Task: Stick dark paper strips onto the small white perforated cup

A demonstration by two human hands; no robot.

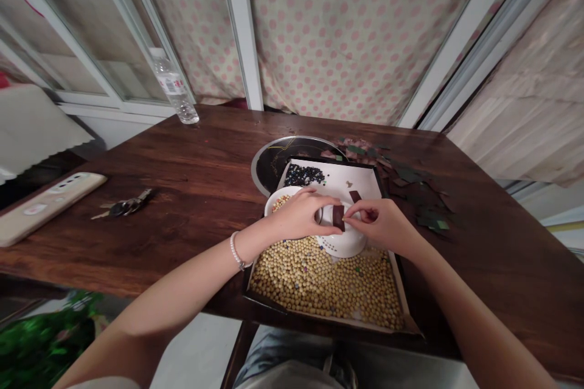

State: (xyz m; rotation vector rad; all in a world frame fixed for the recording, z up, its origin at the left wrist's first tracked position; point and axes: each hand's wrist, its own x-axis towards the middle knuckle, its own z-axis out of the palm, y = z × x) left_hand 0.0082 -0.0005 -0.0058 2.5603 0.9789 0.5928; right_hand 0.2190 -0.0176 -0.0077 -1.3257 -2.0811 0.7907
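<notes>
My left hand (298, 216) and my right hand (381, 225) meet over a white bowl (347, 244) that sits in a shallow tray (396, 267). Both pinch a small dark brown piece (338, 217) between their fingertips. A second brown piece (354, 196) lies just behind it. The near part of the tray holds a bed of yellow soybeans (319, 282) with a few coloured beads mixed in. A heap of dark beads (303, 175) lies in the tray's far left corner. A pearl bracelet (235, 251) circles my left wrist.
A round black plate (274, 161) lies behind the tray. Dark green and pink scraps (415, 191) are scattered at the right. A water bottle (173, 86), keys (125, 205) and a phone (45, 203) sit on the wooden table's (191, 194) left side.
</notes>
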